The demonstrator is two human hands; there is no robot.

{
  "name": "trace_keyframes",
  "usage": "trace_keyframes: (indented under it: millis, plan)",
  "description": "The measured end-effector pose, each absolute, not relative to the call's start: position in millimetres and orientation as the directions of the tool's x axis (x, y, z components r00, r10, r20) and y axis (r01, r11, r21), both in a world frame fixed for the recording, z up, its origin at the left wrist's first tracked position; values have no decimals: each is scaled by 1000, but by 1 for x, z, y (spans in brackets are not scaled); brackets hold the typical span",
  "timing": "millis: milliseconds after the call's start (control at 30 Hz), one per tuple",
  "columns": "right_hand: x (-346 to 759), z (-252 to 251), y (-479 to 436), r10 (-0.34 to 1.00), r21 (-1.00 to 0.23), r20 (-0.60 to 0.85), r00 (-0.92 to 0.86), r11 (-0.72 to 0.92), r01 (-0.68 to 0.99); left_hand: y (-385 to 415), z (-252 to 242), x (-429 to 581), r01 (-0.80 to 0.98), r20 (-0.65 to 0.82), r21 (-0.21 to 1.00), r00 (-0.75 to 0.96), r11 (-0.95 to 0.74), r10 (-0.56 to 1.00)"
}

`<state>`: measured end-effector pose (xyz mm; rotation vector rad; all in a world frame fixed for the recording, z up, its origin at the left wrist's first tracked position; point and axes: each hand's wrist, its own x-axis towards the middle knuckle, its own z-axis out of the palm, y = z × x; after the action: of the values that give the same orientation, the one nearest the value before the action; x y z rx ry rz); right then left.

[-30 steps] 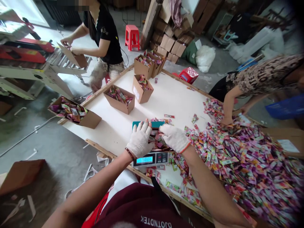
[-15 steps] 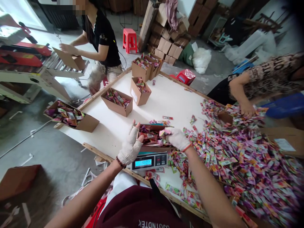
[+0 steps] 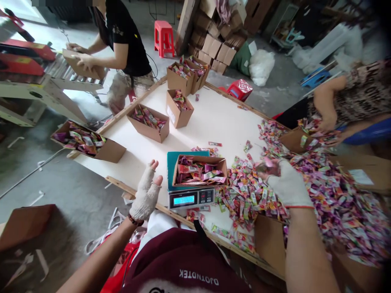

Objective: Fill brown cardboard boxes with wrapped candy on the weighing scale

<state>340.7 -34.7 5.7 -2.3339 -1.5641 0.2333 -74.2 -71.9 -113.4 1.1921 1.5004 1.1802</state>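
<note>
Filled carton (image 3: 175,174) on scale (image 3: 191,199), mid-frame, mouth up, long axis left-right | left hand (image 3: 145,193) spread, bare of items, left of centre | right hand (image 3: 285,183) curled over packet pile (image 3: 244,191), grip unclear | pile flanks carton's right end

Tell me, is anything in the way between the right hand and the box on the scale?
Nothing tall that I can see. Loose packets are spread low over the table between the right hand and the box on the scale. The box's top is open.
</note>
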Motion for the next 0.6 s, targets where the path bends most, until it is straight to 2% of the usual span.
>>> trace_keyframes:
  millis: [33, 67, 100, 200, 300, 400, 467, 600]
  plan:
    - [344, 8, -40, 925, -246, 50, 377, -354, 902, -72, -113, -76, 156, -83, 981, -183, 112, 980]
    - [342, 11, -44, 926, -204, 45, 376, -360, 910, -73, -113, -77, 141, -98, 982, -190, 126, 977]
    - [337, 13, -48, 925, -226, 32, 378, -362, 905, -73, -113, -77, 124, -112, 983, -194, 138, 975]
    - [305, 18, -55, 945, -412, -39, 325, -311, 856, -72, -111, -74, 77, -140, 984, -197, 158, 970]
    - [270, 18, -56, 980, -517, -92, 177, -199, 833, -72, -108, -64, 82, -131, 986, -151, 145, 980]
    - [248, 15, -54, 993, -532, -117, 14, -75, 843, -72, -104, -53, 121, -126, 985, 0, 125, 992]
    - [243, 13, -53, 994, -528, -107, -35, -27, 849, -71, -100, -48, 147, -121, 983, 54, 111, 991]
    - [243, 12, -54, 995, -514, -86, -46, -4, 858, -67, -102, -45, 133, -106, 985, -11, 106, 994]
